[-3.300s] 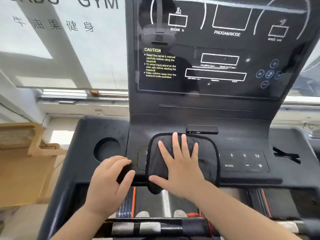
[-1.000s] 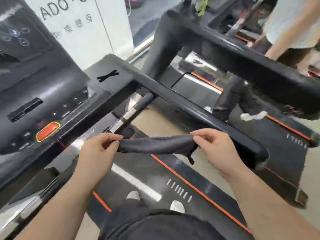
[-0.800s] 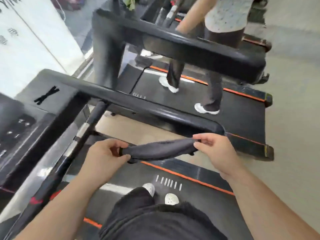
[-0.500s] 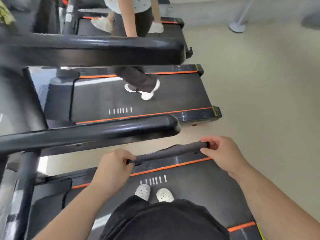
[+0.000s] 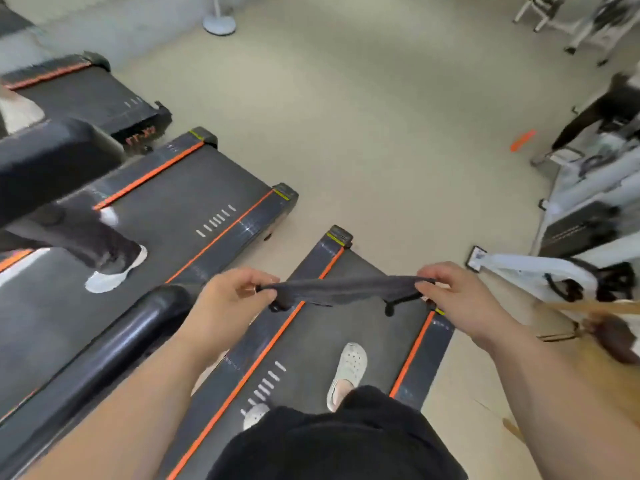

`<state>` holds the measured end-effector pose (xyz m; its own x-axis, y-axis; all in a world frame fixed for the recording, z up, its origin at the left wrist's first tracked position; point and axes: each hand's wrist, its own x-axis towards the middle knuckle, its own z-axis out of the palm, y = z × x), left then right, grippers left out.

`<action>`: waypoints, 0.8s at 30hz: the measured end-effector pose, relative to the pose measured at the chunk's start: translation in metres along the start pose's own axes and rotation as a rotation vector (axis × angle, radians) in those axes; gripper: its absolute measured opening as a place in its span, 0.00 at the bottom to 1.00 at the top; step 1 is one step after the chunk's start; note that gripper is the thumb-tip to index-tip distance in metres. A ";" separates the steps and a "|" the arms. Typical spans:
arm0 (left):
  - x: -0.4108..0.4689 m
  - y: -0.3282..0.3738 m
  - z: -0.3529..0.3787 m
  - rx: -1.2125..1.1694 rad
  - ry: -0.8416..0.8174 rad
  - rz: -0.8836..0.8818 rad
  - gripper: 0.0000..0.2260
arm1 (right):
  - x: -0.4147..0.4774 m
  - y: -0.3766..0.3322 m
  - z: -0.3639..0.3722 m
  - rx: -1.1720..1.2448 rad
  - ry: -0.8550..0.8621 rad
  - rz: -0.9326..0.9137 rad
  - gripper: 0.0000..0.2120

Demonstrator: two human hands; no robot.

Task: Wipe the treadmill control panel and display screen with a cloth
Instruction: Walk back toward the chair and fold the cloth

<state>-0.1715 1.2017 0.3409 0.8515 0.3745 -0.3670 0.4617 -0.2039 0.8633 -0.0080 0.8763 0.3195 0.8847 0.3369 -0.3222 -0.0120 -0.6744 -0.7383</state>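
Observation:
A dark grey cloth with black edging is stretched flat between both hands, in the air above the treadmill belt. My left hand pinches its left end and my right hand pinches its right end. The control panel and display screen are out of view; the camera faces the rear of the treadmill and the floor. My white shoes stand on the belt below the cloth.
A black handrail runs along my left. On the neighbouring treadmill another person's leg and white shoe are visible. White gym machines stand at the right, and beige floor lies behind the treadmills.
The view has swung from the console round to the right and rear. The cloth left the panel; both hands now hold it stretched, while the neighbouring treadmill slid to the left.

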 end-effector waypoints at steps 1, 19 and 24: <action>0.014 0.010 0.012 -0.087 -0.039 -0.046 0.07 | -0.002 0.007 -0.013 0.171 0.020 0.036 0.06; 0.205 0.228 0.296 -0.264 -0.203 -0.135 0.06 | 0.126 0.089 -0.216 0.686 0.517 0.332 0.03; 0.246 0.265 0.367 -0.143 -0.276 -0.050 0.04 | 0.175 0.089 -0.228 0.695 0.574 0.343 0.03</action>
<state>0.2517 0.9081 0.3525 0.8729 0.1170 -0.4736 0.4818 -0.0550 0.8745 0.2518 0.7252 0.3328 0.8727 -0.3029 -0.3830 -0.4223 -0.0745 -0.9034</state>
